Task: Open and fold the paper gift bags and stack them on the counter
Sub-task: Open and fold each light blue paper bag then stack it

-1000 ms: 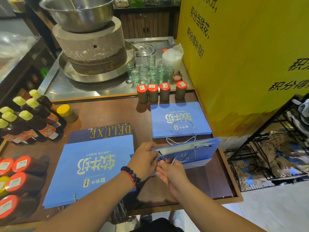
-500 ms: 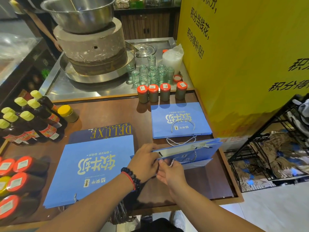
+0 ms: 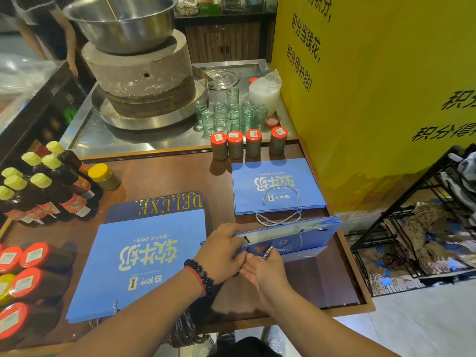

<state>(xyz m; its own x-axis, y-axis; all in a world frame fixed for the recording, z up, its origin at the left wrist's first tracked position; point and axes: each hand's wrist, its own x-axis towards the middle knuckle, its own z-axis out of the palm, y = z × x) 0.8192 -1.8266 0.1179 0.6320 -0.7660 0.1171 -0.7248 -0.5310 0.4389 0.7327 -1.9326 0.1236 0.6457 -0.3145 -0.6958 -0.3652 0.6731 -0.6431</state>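
Note:
A blue paper gift bag (image 3: pixel 304 237) lies partly opened on the brown counter (image 3: pixel 159 180), its mouth facing up and its white inside showing. My left hand (image 3: pixel 222 252) grips the bag's left end at the rim. My right hand (image 3: pixel 265 271) pinches the bag's near rim beside a rope handle. A stack of flat blue bags (image 3: pixel 144 261) lies to the left over a dark bag printed DELUXE (image 3: pixel 170 203). Another flat blue bag (image 3: pixel 277 185) lies behind the open one.
Dark sauce bottles with yellow caps (image 3: pixel 49 186) and red-lidded jars (image 3: pixel 31 276) line the left side. Several red-lidded jars (image 3: pixel 247 145) and glass cups (image 3: pixel 231 113) stand behind, near a stone mill (image 3: pixel 141 76). A yellow board (image 3: pixel 373 86) and a black wire rack (image 3: pixel 425 228) stand right.
Both hands have stayed at the bag's left end. The bag's mouth has opened a little wider and my right hand has shifted slightly along the near rim.

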